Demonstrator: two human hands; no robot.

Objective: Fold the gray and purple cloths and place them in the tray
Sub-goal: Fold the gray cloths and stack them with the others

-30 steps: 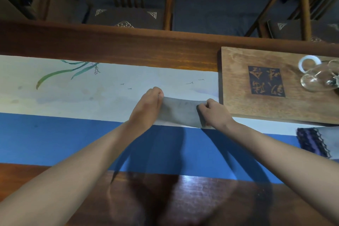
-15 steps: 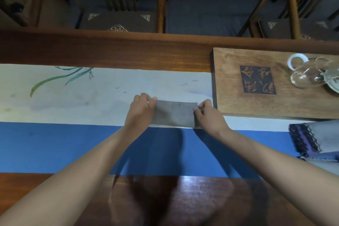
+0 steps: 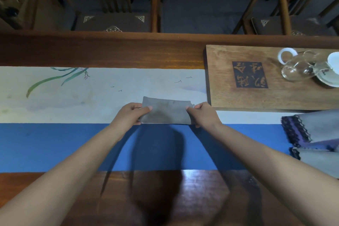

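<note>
Both hands pinch the folded gray cloth (image 3: pixel 167 110), the left hand (image 3: pixel 131 114) at its left end and the right hand (image 3: pixel 202 113) at its right end, thumbs on top, on the table runner (image 3: pixel 73 97). Just beyond the right hand lies the wooden tray (image 3: pixel 256 97) bearing glass teaware (image 3: pixel 297 69). Farther right of the grip, near the tray's front edge, the purple cloth (image 3: pixel 311 134) lies unfolded.

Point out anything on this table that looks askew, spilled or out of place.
Only the purple cloth stands out: it lies loosely rumpled at the right edge, unfolded, below the wooden tray. The gray cloth is a neat folded strip held at its ends by the left hand and right hand. Nothing is spilled.
</note>
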